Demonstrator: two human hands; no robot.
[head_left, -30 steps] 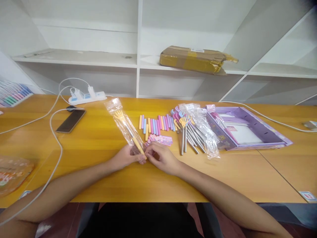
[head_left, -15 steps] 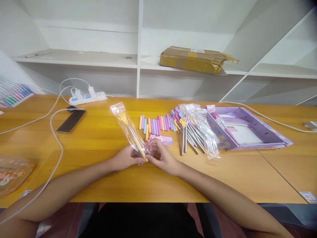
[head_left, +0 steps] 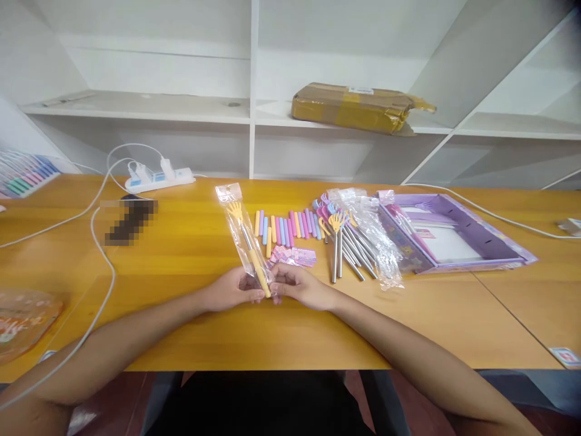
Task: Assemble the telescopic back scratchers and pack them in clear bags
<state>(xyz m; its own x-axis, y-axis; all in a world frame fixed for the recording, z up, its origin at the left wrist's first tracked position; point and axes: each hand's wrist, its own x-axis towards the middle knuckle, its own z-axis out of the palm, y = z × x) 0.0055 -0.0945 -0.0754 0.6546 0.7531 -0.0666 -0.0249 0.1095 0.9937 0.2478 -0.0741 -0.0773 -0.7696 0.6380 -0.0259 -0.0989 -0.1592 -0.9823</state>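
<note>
A yellow back scratcher (head_left: pixel 255 261) with a hand-shaped head and metal rod lies inside a clear plastic sleeve (head_left: pixel 228 192), tilted up and to the left. My left hand (head_left: pixel 236 289) is closed around the handle end from the left. From the right, the fingers of my right hand (head_left: pixel 295 286) pinch the sleeve beside the handle's lower end. Just beyond my hands lie pink printed cards (head_left: pixel 303 257) and a row of coloured handles (head_left: pixel 285 230). Several back scratcher heads on metal rods (head_left: pixel 336 248) are piled to the right.
Clear plastic sleeves (head_left: pixel 385 260) lie by a purple open box (head_left: pixel 494 242) on the right. Behind the table, a taped carton (head_left: pixel 354 109) sits on a white shelf. A power strip (head_left: pixel 158 180) and white cables (head_left: pixel 111 266) are on the left.
The bagged back scratcher has swung slightly rightward and stands a little steeper. My right hand has lowered its raised fingers and moved closer around the handle's end.
</note>
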